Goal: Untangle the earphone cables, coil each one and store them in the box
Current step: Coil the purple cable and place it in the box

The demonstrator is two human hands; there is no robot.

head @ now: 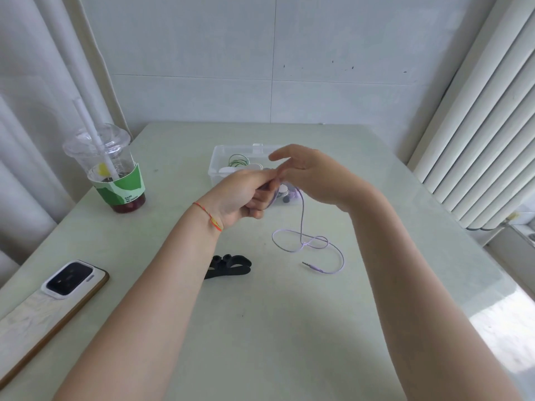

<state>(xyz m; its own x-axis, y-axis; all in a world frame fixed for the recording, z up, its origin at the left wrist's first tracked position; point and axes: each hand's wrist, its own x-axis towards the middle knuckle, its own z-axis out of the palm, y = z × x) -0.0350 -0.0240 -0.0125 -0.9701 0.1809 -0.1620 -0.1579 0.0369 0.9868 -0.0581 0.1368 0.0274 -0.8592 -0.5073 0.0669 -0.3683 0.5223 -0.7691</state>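
Observation:
A lilac earphone cable point(302, 227) hangs from my hands to the table, where it lies in loose loops ending in a jack plug. My left hand point(243, 198) has its fingers curled round a few turns of this cable, above the table in front of the box. My right hand point(312, 175) is close beside it, fingers mostly extended, fingertips near the coil; whether it pinches the cable is hidden. The clear plastic box point(215, 166) stands behind the hands with a green coiled cable point(238, 161) inside. A black coiled earphone point(230, 266) lies on the table near my left forearm.
A plastic cup point(111, 169) with a straw and green sleeve stands at the left. A phone point(49, 302) lies face down at the table's left front edge. White blinds point(474, 125) hang at the right. The tabletop is pale green.

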